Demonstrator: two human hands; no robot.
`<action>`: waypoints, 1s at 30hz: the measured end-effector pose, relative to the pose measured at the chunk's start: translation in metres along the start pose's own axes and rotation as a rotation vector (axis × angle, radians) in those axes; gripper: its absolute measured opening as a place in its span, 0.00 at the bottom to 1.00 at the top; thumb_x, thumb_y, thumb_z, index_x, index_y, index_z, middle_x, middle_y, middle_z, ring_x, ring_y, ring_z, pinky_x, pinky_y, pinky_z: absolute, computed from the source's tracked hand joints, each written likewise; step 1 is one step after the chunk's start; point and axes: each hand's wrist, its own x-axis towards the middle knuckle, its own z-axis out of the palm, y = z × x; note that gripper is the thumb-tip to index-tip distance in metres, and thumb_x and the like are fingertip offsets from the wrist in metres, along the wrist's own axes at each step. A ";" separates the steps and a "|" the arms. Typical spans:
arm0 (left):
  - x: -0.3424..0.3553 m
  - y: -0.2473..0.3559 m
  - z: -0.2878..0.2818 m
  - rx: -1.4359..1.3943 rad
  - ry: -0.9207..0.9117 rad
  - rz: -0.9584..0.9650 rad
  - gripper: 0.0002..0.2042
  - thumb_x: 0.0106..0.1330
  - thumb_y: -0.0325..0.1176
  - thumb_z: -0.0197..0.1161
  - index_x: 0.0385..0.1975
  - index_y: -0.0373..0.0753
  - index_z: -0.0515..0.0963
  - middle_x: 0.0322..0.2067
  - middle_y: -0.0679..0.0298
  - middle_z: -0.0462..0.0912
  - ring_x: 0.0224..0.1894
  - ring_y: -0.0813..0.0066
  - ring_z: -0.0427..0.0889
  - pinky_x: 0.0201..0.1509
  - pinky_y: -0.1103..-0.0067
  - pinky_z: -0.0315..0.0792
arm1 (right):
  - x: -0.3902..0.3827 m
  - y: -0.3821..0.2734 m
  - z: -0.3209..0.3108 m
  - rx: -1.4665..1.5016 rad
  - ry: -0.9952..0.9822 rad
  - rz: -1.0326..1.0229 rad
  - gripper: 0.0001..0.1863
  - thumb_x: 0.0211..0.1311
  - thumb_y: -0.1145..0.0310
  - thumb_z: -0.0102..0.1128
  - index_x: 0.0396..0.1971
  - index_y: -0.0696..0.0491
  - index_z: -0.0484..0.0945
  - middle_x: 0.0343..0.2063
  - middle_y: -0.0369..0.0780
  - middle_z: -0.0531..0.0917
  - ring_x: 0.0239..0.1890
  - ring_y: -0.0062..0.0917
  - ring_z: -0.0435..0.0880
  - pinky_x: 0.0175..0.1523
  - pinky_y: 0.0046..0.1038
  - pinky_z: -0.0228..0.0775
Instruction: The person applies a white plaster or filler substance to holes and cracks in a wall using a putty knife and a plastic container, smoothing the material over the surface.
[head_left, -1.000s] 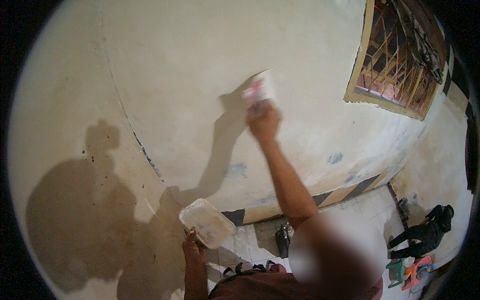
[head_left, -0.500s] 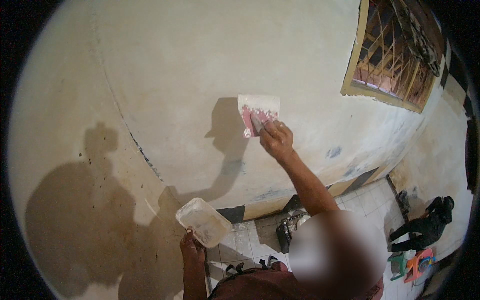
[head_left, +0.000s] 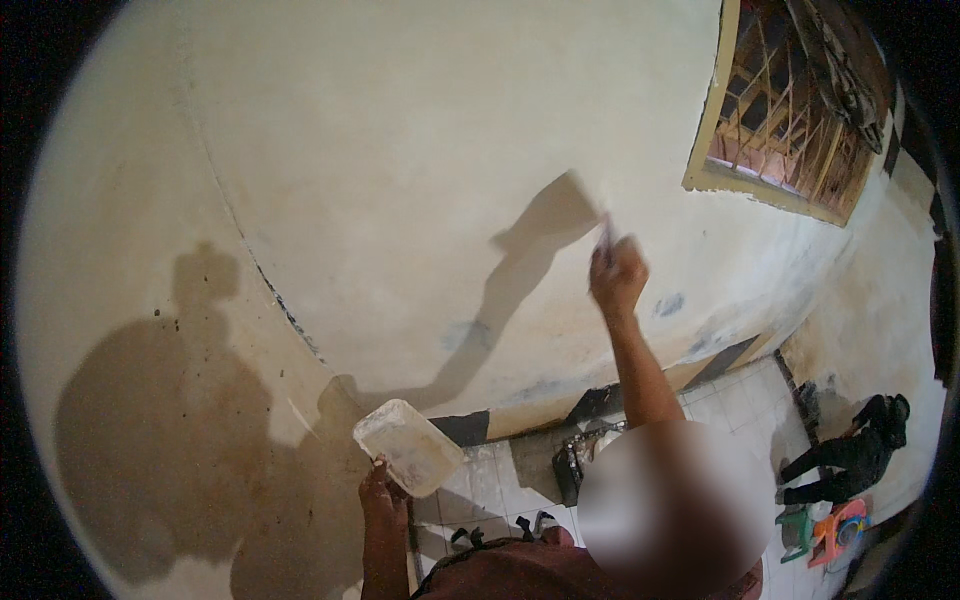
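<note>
Holding, right hand (head_left: 620, 273): closed on scraper (head_left: 606, 226), blurred above it; likely light.
Left hand (head_left: 383, 487): partly closed on tray (head_left: 420, 448) rim.
Tray: probably stiff; rim grip suits.

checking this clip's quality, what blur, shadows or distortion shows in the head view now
In the head view, the tool in the right hand looks smeared; also in head, dark shadows fall on the wall, a round blurred patch sits lower right of centre, and fisheye distortion bows the wall's base.

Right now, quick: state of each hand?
Left hand: closed, holding the tray by its edge.
Right hand: closed, holding the scraper, blurred.
</note>
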 end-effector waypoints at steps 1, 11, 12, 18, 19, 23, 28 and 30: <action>0.003 -0.002 -0.002 0.026 0.014 -0.006 0.20 0.61 0.38 0.62 0.48 0.31 0.69 0.39 0.58 0.78 0.38 0.66 0.81 0.38 0.71 0.77 | 0.023 0.009 0.002 0.071 0.130 0.094 0.09 0.49 0.72 0.62 0.19 0.57 0.70 0.18 0.45 0.73 0.19 0.40 0.73 0.25 0.37 0.64; 0.015 -0.026 0.010 0.162 -0.010 -0.059 0.21 0.58 0.40 0.65 0.45 0.33 0.71 0.32 0.62 0.77 0.29 0.73 0.78 0.27 0.77 0.71 | -0.102 -0.142 0.120 0.258 -0.599 -0.356 0.12 0.45 0.72 0.58 0.34 0.51 0.81 0.39 0.41 0.82 0.39 0.33 0.83 0.41 0.33 0.77; 0.011 -0.025 0.019 0.235 -0.039 0.060 0.21 0.58 0.41 0.64 0.45 0.34 0.71 0.31 0.62 0.77 0.30 0.73 0.77 0.28 0.76 0.70 | -0.107 -0.165 0.097 0.320 -0.761 -0.357 0.14 0.47 0.72 0.56 0.37 0.49 0.81 0.42 0.42 0.82 0.45 0.36 0.81 0.48 0.36 0.75; 0.017 -0.029 0.027 0.237 0.011 -0.064 0.22 0.60 0.38 0.61 0.51 0.33 0.70 0.39 0.58 0.76 0.40 0.69 0.78 0.40 0.74 0.73 | -0.121 -0.114 0.024 0.512 -0.664 -0.156 0.08 0.50 0.72 0.57 0.31 0.54 0.80 0.36 0.42 0.83 0.36 0.35 0.81 0.39 0.34 0.74; 0.016 -0.031 0.026 0.233 -0.055 -0.026 0.21 0.61 0.37 0.60 0.51 0.33 0.70 0.42 0.57 0.75 0.41 0.68 0.78 0.43 0.74 0.73 | -0.114 -0.102 0.010 0.529 -0.748 0.024 0.07 0.51 0.72 0.58 0.31 0.54 0.80 0.34 0.42 0.83 0.31 0.32 0.81 0.35 0.32 0.73; 0.017 -0.044 0.058 0.271 -0.043 -0.101 0.20 0.63 0.37 0.58 0.52 0.34 0.70 0.42 0.57 0.75 0.41 0.68 0.77 0.45 0.75 0.72 | -0.115 -0.044 -0.034 1.295 -0.626 0.964 0.07 0.56 0.72 0.58 0.34 0.56 0.79 0.31 0.39 0.83 0.25 0.22 0.77 0.26 0.23 0.67; 0.018 -0.056 0.079 0.687 -0.232 0.224 0.20 0.63 0.39 0.59 0.49 0.32 0.71 0.39 0.60 0.76 0.41 0.73 0.77 0.42 0.77 0.73 | -0.103 -0.048 -0.085 1.415 -0.377 1.477 0.11 0.59 0.74 0.54 0.41 0.61 0.75 0.37 0.44 0.82 0.31 0.24 0.80 0.31 0.21 0.71; 0.022 -0.064 0.093 0.518 -0.148 0.023 0.19 0.62 0.40 0.61 0.47 0.32 0.72 0.36 0.63 0.77 0.39 0.76 0.77 0.39 0.79 0.73 | -0.113 -0.023 -0.098 1.345 -0.465 1.407 0.11 0.59 0.71 0.55 0.40 0.60 0.77 0.34 0.42 0.82 0.26 0.22 0.79 0.27 0.22 0.70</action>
